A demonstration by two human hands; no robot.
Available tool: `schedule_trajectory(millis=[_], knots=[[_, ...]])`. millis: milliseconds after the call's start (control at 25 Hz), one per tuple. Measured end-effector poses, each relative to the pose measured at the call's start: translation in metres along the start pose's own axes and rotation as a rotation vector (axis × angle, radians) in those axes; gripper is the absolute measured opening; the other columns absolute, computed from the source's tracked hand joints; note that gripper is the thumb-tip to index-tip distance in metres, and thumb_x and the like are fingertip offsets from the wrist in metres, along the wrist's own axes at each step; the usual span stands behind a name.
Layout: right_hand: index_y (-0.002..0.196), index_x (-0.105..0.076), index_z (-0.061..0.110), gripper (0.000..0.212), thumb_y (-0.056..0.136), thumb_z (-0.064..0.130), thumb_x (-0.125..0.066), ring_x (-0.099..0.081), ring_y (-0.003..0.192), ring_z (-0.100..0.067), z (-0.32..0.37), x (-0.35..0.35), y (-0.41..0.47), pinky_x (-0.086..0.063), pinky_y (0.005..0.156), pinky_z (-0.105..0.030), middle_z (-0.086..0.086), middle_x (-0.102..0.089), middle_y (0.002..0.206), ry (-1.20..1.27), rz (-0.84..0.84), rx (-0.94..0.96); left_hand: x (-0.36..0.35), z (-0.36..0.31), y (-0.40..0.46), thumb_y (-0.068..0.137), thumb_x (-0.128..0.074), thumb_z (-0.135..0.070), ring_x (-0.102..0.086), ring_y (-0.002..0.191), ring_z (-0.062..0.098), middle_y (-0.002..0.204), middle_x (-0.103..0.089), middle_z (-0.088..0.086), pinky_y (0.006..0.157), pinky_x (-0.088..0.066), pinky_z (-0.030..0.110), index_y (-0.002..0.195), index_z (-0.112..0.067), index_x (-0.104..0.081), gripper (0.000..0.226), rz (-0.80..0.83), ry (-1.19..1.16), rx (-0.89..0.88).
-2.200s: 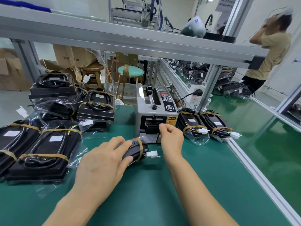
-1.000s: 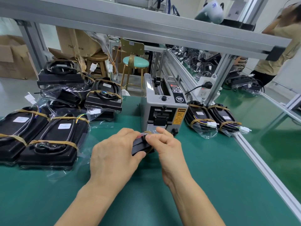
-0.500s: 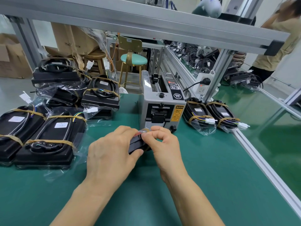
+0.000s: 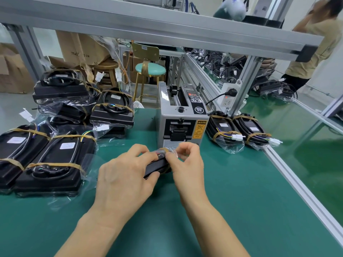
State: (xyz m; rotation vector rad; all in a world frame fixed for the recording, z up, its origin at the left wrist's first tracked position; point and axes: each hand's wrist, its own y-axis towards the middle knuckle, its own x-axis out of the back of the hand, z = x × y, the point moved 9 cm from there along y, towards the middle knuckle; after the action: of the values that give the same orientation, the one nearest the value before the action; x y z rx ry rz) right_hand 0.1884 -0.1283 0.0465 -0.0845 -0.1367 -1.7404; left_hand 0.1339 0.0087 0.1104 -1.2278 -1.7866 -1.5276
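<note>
Left hand (image 4: 128,175) grips a black cased unit (image 4: 156,166) from its left side, thumb under the near edge and fingers curled over the top; the unit is held low over the green worktop (image 4: 232,201), directly in front of the automatic tape dispenser (image 4: 182,123). Whether the unit rests on the worktop cannot be told, as the hands cover its underside. Right hand (image 4: 187,164) has its fingers curled, thumb and forefinger pinching a strip of clear tape (image 4: 175,152) at the unit's upper right end, where a tan band wraps the unit. The dispenser stands upright just behind the hands, with a yellow caution label on its front. To its right, two bagged units (image 4: 224,132) lie side by side near the worktop's aluminium edge rail, white connectors showing. To the left lie more bagged units (image 4: 53,164) bound with tan bands, with a stacked group (image 4: 113,112) behind them.
</note>
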Motion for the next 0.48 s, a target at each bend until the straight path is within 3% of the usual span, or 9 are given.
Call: schedule_trajectory(millis=[120, 200, 280, 400, 480], knots=[[0.093, -0.053, 0.031, 0.019, 0.085, 0.016, -0.064, -0.055, 0.099, -0.01, 0.001, -0.005, 0.004, -0.043, 0.099, -0.042, 0.009, -0.059, 0.101, -0.042, 0.061, -0.008, 0.0, 0.001, 0.0, 0.059, -0.082, -0.032, -0.063, 0.055, 0.02, 0.086, -0.066, -0.011, 0.042, -0.043, 0.027, 0.088, -0.03, -0.071, 0.031, -0.012, 0.026, -0.013], [0.091, -0.056, 0.033, 0.015, 0.085, 0.023, -0.065, -0.056, 0.102, -0.007, 0.002, -0.008, 0.008, -0.039, 0.103, -0.045, 0.012, -0.061, 0.103, -0.109, 0.114, 0.007, 0.0, 0.001, 0.0, 0.063, -0.071, -0.036, -0.063, 0.058, 0.021, 0.088, -0.063, -0.011, 0.042, -0.044, 0.029, 0.095, -0.032, -0.07, 0.032, -0.015, 0.06, -0.032], [0.09, -0.059, 0.031, 0.012, 0.082, 0.029, -0.068, -0.058, 0.098, -0.006, 0.003, -0.01, 0.015, -0.04, 0.102, -0.046, 0.01, -0.064, 0.102, -0.155, 0.165, 0.011, -0.004, 0.0, 0.0, 0.064, -0.075, -0.035, -0.061, 0.059, 0.021, 0.089, -0.061, -0.01, 0.043, -0.043, 0.031, 0.101, -0.033, -0.069, 0.038, 0.003, 0.099, -0.046], [0.088, -0.064, 0.024, 0.009, 0.082, 0.027, -0.07, -0.058, 0.08, -0.011, 0.005, -0.014, 0.027, -0.049, 0.086, -0.04, 0.002, -0.066, 0.088, -0.137, 0.231, 0.022, -0.007, -0.002, 0.002, 0.058, -0.082, -0.036, -0.058, 0.058, 0.022, 0.088, -0.059, -0.008, 0.045, -0.041, 0.03, 0.103, -0.032, -0.068, 0.048, 0.03, 0.144, -0.064], [0.089, -0.065, 0.022, 0.01, 0.083, 0.025, -0.072, -0.055, 0.076, -0.005, 0.006, -0.016, 0.03, -0.046, 0.074, -0.026, 0.005, -0.062, 0.085, -0.097, 0.29, 0.059, -0.009, -0.003, 0.001, 0.05, -0.086, -0.039, -0.057, 0.056, 0.022, 0.088, -0.059, -0.007, 0.044, -0.043, 0.031, 0.105, -0.031, -0.067, 0.059, 0.053, 0.19, -0.109]])
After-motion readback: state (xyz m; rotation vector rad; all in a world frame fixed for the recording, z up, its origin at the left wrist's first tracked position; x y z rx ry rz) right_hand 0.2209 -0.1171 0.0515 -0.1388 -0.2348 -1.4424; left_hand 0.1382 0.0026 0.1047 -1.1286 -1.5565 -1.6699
